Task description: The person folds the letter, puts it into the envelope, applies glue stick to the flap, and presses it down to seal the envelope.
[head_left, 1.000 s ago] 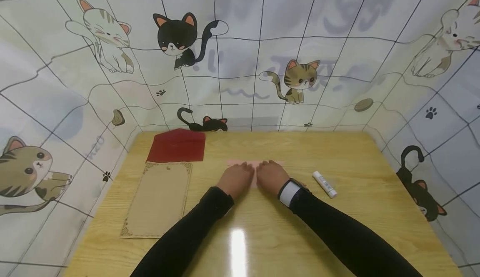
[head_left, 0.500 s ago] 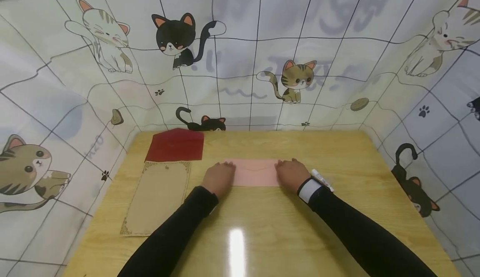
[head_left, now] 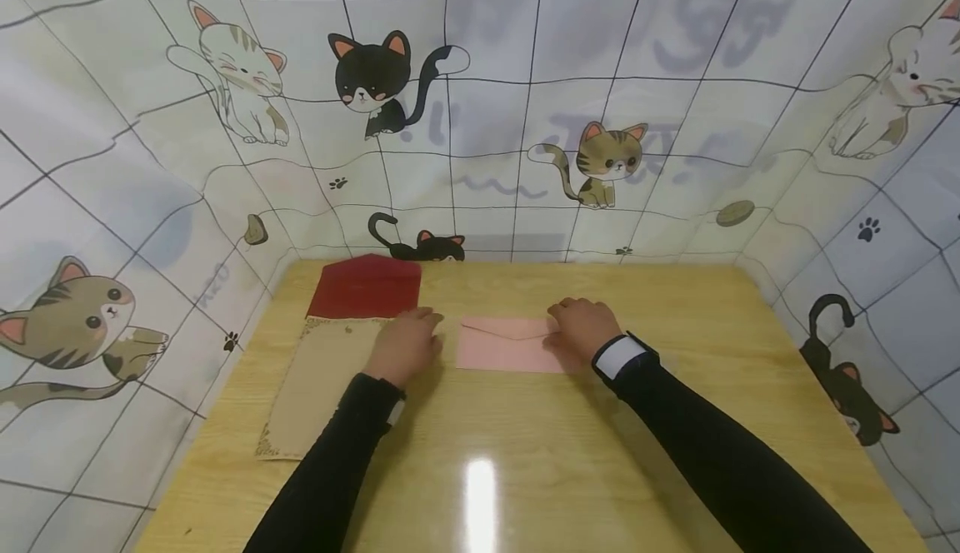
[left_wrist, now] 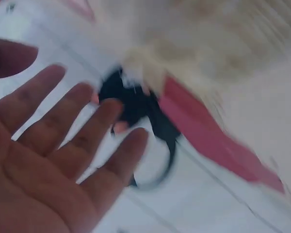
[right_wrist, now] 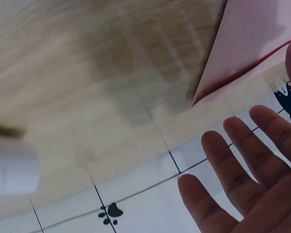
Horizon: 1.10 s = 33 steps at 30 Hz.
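Note:
A pink envelope (head_left: 498,349) with its pointed flap folded down lies flat in the middle of the table. Over its right end hovers my right hand (head_left: 585,328); the right wrist view shows that hand's fingers (right_wrist: 237,167) spread and holding nothing. My left hand (head_left: 403,346) is to the left of the envelope, above the right edge of a tan sheet of letter paper (head_left: 322,395). Its fingers (left_wrist: 94,126) are spread, with nothing in them. A white cylinder (right_wrist: 12,170), the glue stick seen in the earlier head frames, shows in the right wrist view.
A dark red envelope (head_left: 365,288) lies at the table's back left, against the letter paper's top edge. The wooden table (head_left: 570,470) is bounded at the back and sides by a cat-print cloth (head_left: 487,120).
Both hands were together on the pink envelope, then slid outward to its two ends. My left hand has since come off it leftward, uncovering its left end. The right hand has opened.

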{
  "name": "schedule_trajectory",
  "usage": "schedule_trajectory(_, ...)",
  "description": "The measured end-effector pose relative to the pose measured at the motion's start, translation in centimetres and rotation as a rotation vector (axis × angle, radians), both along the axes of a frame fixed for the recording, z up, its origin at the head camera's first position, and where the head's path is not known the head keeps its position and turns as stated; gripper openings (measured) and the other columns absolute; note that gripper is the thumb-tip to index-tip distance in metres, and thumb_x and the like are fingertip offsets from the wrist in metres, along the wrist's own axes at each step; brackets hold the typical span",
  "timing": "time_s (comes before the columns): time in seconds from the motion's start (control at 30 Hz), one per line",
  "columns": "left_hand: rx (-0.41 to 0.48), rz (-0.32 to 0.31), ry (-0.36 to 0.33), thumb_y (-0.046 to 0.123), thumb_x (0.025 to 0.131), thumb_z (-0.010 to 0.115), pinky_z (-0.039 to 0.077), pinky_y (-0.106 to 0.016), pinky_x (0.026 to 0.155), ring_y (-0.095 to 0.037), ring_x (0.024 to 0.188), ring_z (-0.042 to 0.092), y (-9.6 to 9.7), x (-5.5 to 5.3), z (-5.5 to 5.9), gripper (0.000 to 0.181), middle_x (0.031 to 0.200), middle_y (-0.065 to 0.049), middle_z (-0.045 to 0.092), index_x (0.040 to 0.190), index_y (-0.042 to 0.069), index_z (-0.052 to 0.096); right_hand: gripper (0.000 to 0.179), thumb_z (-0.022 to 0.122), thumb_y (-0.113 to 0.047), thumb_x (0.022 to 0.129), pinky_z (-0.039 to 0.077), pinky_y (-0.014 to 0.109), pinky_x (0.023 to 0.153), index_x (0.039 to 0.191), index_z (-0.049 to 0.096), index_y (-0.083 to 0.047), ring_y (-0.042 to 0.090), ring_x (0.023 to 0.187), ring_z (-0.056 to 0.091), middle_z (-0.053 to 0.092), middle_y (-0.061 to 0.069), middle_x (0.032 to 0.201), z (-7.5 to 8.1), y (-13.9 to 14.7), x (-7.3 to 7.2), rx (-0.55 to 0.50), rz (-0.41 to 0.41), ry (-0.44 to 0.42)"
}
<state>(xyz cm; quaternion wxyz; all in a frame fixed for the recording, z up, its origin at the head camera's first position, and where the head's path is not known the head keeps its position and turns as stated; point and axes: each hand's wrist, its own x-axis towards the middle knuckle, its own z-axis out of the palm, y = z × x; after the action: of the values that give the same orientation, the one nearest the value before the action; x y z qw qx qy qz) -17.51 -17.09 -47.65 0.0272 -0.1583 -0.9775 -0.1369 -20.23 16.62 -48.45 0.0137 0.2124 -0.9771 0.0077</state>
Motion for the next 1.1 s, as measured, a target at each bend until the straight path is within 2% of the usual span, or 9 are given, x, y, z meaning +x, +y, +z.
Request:
schedule_trajectory(0.1, 0.019, 0.105, -0.02, 0.013, 0.106, 0.068, 0.063, -0.062, 0.11, -0.047, 0.137, 0.072, -3.7, 1.5, 0.7, 0.04, 0.147, -0.025, 0.075, 0.143, -0.001, 0.074, 0.044, 0.084, -0.04, 0.103, 0.068, 0.06, 0.091, 0.134, 0.08, -0.008, 0.04, 0.114, 0.08, 0.082, 0.017, 0.128, 0.0, -0.1, -0.3, -0.016, -0.002, -0.012)
schedule_trajectory(0.27, 0.034, 0.337, -0.151, 0.021, 0.108, 0.066, 0.061, -0.073, 0.104, -0.062, 0.133, 0.067, -10.1, 4.8, 0.5, 0.052, 0.15, -0.036, 0.067, 0.152, -0.009, 0.063, 0.033, 0.084, -0.037, 0.104, 0.067, 0.054, 0.077, 0.121, 0.081, -0.009, 0.034, 0.097, 0.077, 0.078, 0.013, 0.107, -0.7, -0.5, -0.5, -0.062, 0.007, -0.045)
schedule_trajectory(0.4, 0.025, 0.458, -0.224, 0.03, 0.107, 0.073, 0.06, -0.079, 0.097, -0.069, 0.124, 0.065, -12.7, 6.4, -0.2, 0.068, 0.145, -0.046, 0.061, 0.154, -0.015, 0.055, 0.042, 0.085, -0.039, 0.103, 0.067, 0.055, 0.081, 0.128, 0.078, -0.006, 0.035, 0.103, 0.076, 0.077, 0.016, 0.115, -1.3, -0.1, -1.1, -0.086, -0.023, -0.12)
schedule_trajectory(0.6, 0.086, 0.501, -0.228, 0.034, 0.105, 0.078, 0.06, -0.079, 0.098, -0.067, 0.13, 0.063, -12.1, 8.0, -0.7, 0.072, 0.151, -0.044, 0.059, 0.157, -0.01, 0.055, 0.061, 0.087, -0.045, 0.1, 0.067, 0.056, 0.094, 0.141, 0.072, -0.002, 0.039, 0.117, 0.074, 0.073, 0.022, 0.132, -1.7, 0.5, -2.4, -0.107, -0.06, -0.248)
schedule_trajectory(0.8, 0.095, 0.505, -0.165, 0.03, 0.105, 0.077, 0.058, -0.078, 0.102, -0.066, 0.133, 0.063, -11.0, 8.6, -0.8, 0.066, 0.153, -0.041, 0.061, 0.155, -0.009, 0.059, 0.067, 0.096, -0.042, 0.092, 0.064, 0.058, 0.095, 0.135, 0.07, 0.003, 0.044, 0.111, 0.071, 0.071, 0.027, 0.125, -1.1, 0.4, -2.9, -0.138, -0.088, -0.316)
schedule_trajectory(0.9, 0.097, 0.507, -0.166, 0.031, 0.106, 0.076, 0.058, -0.079, 0.103, -0.065, 0.135, 0.062, -10.8, 8.6, -1.1, 0.065, 0.153, -0.04, 0.06, 0.155, -0.009, 0.06, 0.067, 0.097, -0.042, 0.091, 0.063, 0.057, 0.097, 0.133, 0.069, 0.003, 0.043, 0.107, 0.07, 0.07, 0.026, 0.122, -1.3, 0.6, -3.4, -0.145, -0.107, -0.339)
schedule_trajectory(1.0, 0.095, 0.51, -0.175, 0.032, 0.106, 0.075, 0.057, -0.081, 0.103, -0.065, 0.136, 0.061, -10.8, 8.7, -1.4, 0.065, 0.153, -0.039, 0.06, 0.154, -0.008, 0.06, 0.068, 0.098, -0.042, 0.091, 0.062, 0.055, 0.097, 0.132, 0.069, 0.003, 0.039, 0.101, 0.069, 0.065, 0.026, 0.121, -1.9, 0.7, -4.9, -0.159, -0.1, -0.361)
schedule_trajectory(1.07, 0.095, 0.514, -0.178, 0.032, 0.106, 0.075, 0.056, -0.083, 0.102, -0.066, 0.138, 0.059, -10.9, 8.9, -1.6, 0.065, 0.154, -0.039, 0.059, 0.155, -0.008, 0.06, 0.071, 0.099, -0.043, 0.09, 0.062, 0.055, 0.098, 0.133, 0.069, 0.005, 0.038, 0.101, 0.069, 0.062, 0.027, 0.123, -2.1, 0.7, -6.4, -0.166, -0.098, -0.378)
schedule_trajectory(1.1, 0.094, 0.515, -0.178, 0.033, 0.106, 0.075, 0.055, -0.084, 0.102, -0.066, 0.138, 0.058, -10.9, 8.9, -1.7, 0.065, 0.154, -0.039, 0.059, 0.155, -0.008, 0.059, 0.072, 0.099, -0.045, 0.09, 0.062, 0.053, 0.097, 0.132, 0.069, 0.005, 0.039, 0.1, 0.068, 0.061, 0.026, 0.122, -2.9, 1.0, -7.6, -0.174, -0.096, -0.369)
